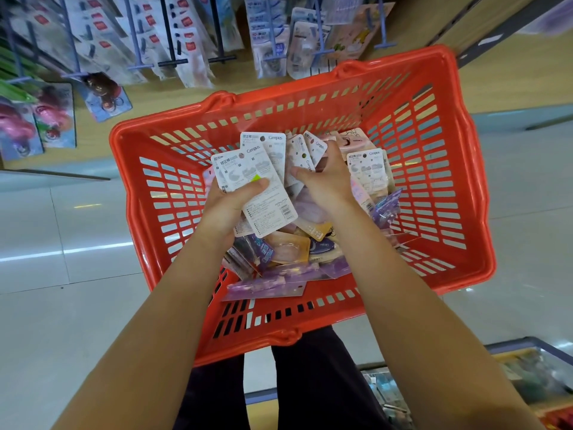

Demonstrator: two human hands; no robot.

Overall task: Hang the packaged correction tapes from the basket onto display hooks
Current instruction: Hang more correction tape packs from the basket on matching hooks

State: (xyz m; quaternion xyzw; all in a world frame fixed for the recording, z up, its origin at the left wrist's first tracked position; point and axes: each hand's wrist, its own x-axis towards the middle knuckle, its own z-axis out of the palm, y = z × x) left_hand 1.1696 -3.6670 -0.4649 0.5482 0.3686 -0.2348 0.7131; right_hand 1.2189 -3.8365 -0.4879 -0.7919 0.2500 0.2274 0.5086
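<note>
View: a single head-worn camera, wide-angle, with straight edges bowed near the frame borders.
Direction: forward and steeply down, over both forearms.
Nearness: close; the red basket (459, 169) fills the middle, within arm's reach.
Top edge: display hooks (173, 62) with hanging packs.
Sides: pale tiled floor (62, 305).
Bottom edge: the person's dark legs.
Shared ground: none, there is only one view.

place: retail shop, stationery aisle | evidence: red plastic shopping basket (459, 169) full of carded packaged goods (279, 243) | rows of display hooks (173, 62) hung with blister-packed items (279, 41) on a wood-look wall panel | glossy tiled floor (62, 243) | stocked bin (527, 377) at lower right
</note>
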